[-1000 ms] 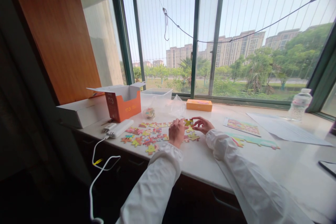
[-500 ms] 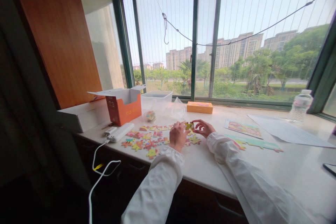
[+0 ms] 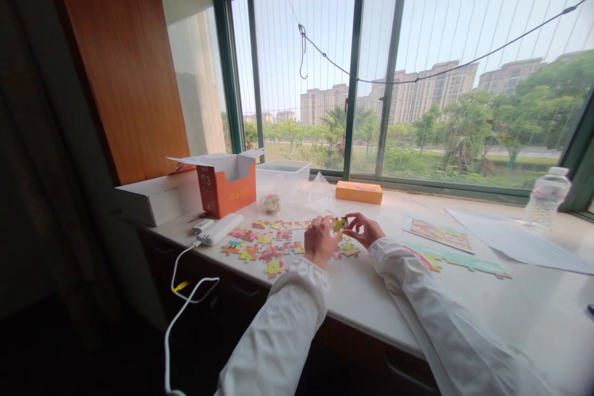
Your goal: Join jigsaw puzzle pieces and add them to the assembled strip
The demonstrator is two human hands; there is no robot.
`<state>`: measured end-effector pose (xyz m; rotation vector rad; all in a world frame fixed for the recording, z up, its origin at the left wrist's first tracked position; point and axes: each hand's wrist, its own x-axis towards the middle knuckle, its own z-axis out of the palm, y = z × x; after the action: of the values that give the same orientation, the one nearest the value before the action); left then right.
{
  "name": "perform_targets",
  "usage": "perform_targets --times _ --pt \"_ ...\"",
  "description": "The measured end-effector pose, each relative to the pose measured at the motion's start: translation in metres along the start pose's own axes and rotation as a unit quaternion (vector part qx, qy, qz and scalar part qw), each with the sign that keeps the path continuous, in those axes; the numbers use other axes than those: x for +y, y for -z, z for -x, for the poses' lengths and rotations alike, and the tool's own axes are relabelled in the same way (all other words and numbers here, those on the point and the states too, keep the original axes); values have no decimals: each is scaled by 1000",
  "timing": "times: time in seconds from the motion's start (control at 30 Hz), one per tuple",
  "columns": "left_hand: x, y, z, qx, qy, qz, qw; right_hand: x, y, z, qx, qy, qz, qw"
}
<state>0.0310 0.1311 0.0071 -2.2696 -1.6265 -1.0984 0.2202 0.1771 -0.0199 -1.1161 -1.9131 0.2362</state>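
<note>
Change is slight: the right hand (image 3: 364, 231) still pinches a small yellow jigsaw piece (image 3: 340, 223) by its edge, so it seems not yet set down. The piece lies just left of those narrowed fingertips, near loose multicoloured jigsaw pieces (image 3: 273, 267). The left hand (image 3: 319, 239) curls close beside it; whether it grips, I can't tell.

jigsaw piece (image 3: 340, 223): yellow w/ dark patches, held up, printed side facing the camera | loose jigsaw pieces (image 3: 273, 268): mostly yellow/pink/red, kinda scattered flat, some touching | joined puzzle strip (image 3: 457, 261): mostly mint green, lying flat off to the right
</note>
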Motion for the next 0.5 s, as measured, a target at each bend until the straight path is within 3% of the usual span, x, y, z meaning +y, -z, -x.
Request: perform_targets --times 0.5 --pt "3 5 -4 -1 14 18 1000 -16 6 1 15 38 149 988"
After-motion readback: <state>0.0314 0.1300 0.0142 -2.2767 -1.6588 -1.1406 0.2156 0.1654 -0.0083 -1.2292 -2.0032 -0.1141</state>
